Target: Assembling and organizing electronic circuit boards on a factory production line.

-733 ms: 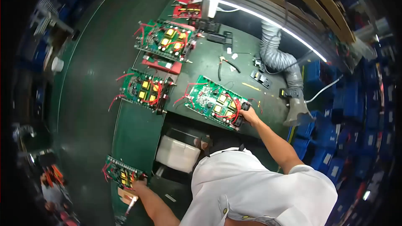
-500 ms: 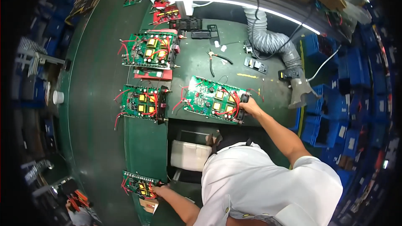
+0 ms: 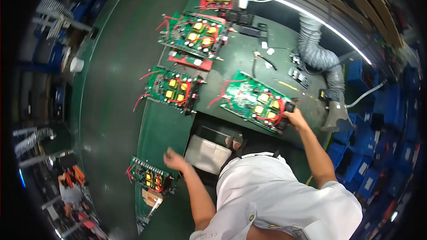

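My right hand (image 3: 296, 118) grips the black end panel of a green circuit board (image 3: 242, 92) with yellow transformers and red wires. This board lies tilted on the bench, its loose red leads toward the left. My left hand (image 3: 175, 160), a little blurred, is off the boards with nothing visible in it and its fingers somewhat apart. Just below and left of it stands another green circuit board (image 3: 151, 176) with yellow transformers, at the bench's left strip. Two similar boards, a middle one (image 3: 171, 90) and a farther one (image 3: 194, 34), sit up the same strip.
Cutters (image 3: 262, 62) with dark handles lie beyond the held board. A grey flexible duct (image 3: 318, 51) with a hood comes down at the right. Blue bins (image 3: 362, 155) line the right side. A long green surface (image 3: 115, 84) runs along the left, with a white cup (image 3: 77, 65) at its edge.
My left hand has let go of the lower-left circuit board and moved up away from it. My right hand stays on its board. The whole view has turned and shifted.
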The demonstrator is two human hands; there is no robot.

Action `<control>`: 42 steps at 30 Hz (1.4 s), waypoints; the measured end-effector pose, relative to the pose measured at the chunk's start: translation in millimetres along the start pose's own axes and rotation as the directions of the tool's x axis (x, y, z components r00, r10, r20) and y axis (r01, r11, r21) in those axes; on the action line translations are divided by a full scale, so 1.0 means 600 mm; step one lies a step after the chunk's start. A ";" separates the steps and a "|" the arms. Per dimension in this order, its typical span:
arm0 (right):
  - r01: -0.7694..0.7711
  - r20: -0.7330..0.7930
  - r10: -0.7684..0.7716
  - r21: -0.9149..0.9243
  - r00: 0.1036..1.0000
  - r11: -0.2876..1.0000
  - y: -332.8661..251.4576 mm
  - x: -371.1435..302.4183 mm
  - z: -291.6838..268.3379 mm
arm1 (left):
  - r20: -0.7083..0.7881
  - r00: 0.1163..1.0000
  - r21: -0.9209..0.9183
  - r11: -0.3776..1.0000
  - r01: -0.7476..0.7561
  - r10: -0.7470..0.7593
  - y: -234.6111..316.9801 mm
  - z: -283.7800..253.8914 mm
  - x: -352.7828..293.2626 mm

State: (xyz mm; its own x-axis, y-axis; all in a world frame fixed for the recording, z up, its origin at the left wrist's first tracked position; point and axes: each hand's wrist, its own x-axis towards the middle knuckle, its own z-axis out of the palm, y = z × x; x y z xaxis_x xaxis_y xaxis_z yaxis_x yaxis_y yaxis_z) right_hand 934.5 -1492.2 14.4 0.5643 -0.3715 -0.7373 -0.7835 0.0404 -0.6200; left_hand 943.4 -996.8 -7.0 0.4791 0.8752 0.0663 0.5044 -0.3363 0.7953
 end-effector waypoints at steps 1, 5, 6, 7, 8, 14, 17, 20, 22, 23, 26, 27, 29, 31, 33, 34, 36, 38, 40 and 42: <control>0.045 0.041 -0.045 -0.006 0.998 0.999 0.002 0.010 -0.017 | 0.086 0.985 0.087 0.984 -0.156 0.149 0.001 0.026 0.017; 0.166 0.045 -0.164 -0.029 0.985 0.986 0.009 0.040 -0.068 | 0.390 0.736 0.074 0.778 -0.624 0.554 0.132 0.139 0.010; 0.167 0.040 -0.167 -0.010 0.985 0.986 0.011 0.049 -0.069 | 0.417 0.741 0.061 0.797 -0.601 0.527 0.152 0.159 0.010; 0.165 0.030 -0.166 0.009 0.986 0.986 0.015 0.054 -0.070 | 0.450 0.741 0.046 0.816 -0.576 0.498 0.170 0.179 0.010; 0.191 0.045 -0.192 0.019 0.980 0.981 0.008 0.055 -0.057 | 0.411 0.827 0.024 0.902 -0.431 0.384 0.162 0.194 0.028; 0.186 0.109 -0.188 0.025 0.976 0.982 -0.028 0.067 -0.002 | 0.329 0.942 -0.119 0.987 0.103 -0.059 0.060 0.197 0.038; 0.146 0.128 -0.145 0.002 0.981 0.989 -0.031 0.094 0.022 | 0.112 0.991 0.026 0.997 -0.070 0.067 -0.016 0.150 0.050; 0.153 0.113 -0.150 -0.018 0.982 0.988 -0.043 0.099 0.036 | 0.049 0.990 0.184 0.973 -0.138 0.132 -0.068 0.091 0.106; 0.107 0.139 -0.096 -0.069 0.986 0.992 -0.065 0.074 0.047 | 0.018 0.981 0.281 0.941 -0.190 0.193 -0.114 0.044 0.145; 0.049 0.120 -0.038 -0.096 0.992 0.994 -0.074 0.061 0.044 | 0.003 0.986 0.278 0.947 -0.160 0.166 -0.128 0.034 0.152; 0.275 -0.132 -0.415 -0.567 0.900 0.776 -0.062 0.050 0.016 | -0.100 0.984 0.472 0.877 -0.086 0.150 -0.161 0.021 0.160; 0.397 -0.117 -0.634 -0.689 0.765 0.606 -0.069 0.043 0.008 | -0.106 0.987 0.461 0.885 -0.060 0.122 -0.165 0.031 0.154; 0.448 0.114 -0.434 -0.288 0.894 0.846 -0.176 -0.063 0.106 | -0.187 0.956 0.541 0.836 -0.092 0.225 -0.166 0.041 0.136; 0.274 0.420 -0.183 -0.168 0.889 0.947 -0.252 -0.134 0.247 | -0.203 0.957 0.564 0.824 -0.060 0.209 -0.173 0.045 0.133; 0.120 0.621 -0.063 -0.051 0.781 0.991 -0.262 -0.118 0.367 | -0.230 0.954 0.590 0.807 -0.021 0.193 -0.151 0.055 0.134; 0.045 0.640 -0.023 -0.018 0.768 0.999 -0.262 -0.110 0.434 | -0.225 0.953 0.610 0.792 -0.025 0.203 -0.152 0.052 0.136; -0.128 0.470 0.167 -0.114 0.867 0.985 -0.263 -0.062 0.554 | -0.231 0.956 0.619 0.785 0.000 0.182 -0.159 0.048 0.136; -0.175 0.474 0.134 0.044 0.870 0.984 -0.234 0.032 0.623 | -0.219 0.961 0.617 0.787 0.004 0.167 -0.151 0.058 0.139; -0.172 0.379 0.123 0.097 0.917 0.980 -0.218 0.095 0.660 | -0.208 0.962 0.610 0.793 -0.013 0.176 -0.141 0.069 0.143; -0.187 0.238 0.147 0.156 0.960 0.970 -0.211 0.095 0.684 | -0.203 0.965 0.614 0.789 -0.005 0.165 -0.148 0.061 0.141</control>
State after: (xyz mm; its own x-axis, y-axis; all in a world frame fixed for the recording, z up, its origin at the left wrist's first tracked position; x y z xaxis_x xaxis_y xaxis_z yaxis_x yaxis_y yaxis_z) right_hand 1172.5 -1137.6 -59.6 0.4882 -0.1300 -0.8630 -0.8251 0.2533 -0.5050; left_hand 965.5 -905.5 -94.1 0.3994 0.8601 0.3174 0.8368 -0.4834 0.2569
